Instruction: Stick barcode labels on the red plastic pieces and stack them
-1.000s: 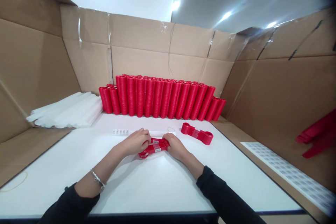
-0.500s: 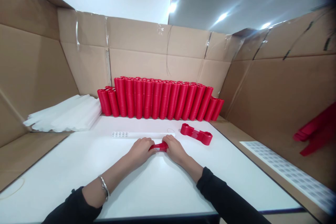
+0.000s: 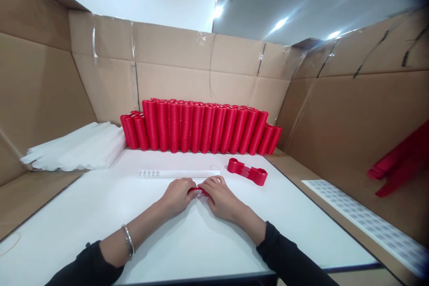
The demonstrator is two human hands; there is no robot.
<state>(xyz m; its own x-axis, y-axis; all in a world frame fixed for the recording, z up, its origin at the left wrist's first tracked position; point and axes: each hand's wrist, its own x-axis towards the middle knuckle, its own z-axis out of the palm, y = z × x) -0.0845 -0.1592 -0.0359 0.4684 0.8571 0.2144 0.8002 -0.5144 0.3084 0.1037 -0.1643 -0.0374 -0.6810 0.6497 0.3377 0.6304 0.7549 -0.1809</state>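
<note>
Head view: a small red bundle (image 3: 198,191) is seen lying on the white surface (image 3: 187,241), pressed between the left hand (image 3: 177,197) and the right hand (image 3: 219,195), and only a short strip of it is left uncovered in the gap between them. Both grips are closed, fingers curled over the ends of the red bundle, knuckles upward. A bracelet (image 3: 128,241) is worn on the left wrist. Just beyond the hands a long white strip (image 3: 179,173) is laid crosswise, and to its right a second red stack (image 3: 247,171) is lying flat. Farther back, a row of upright red stacks (image 3: 201,126) is lined against the cardboard wall (image 3: 174,71), with white bags (image 3: 78,147) beside it at left.
</note>
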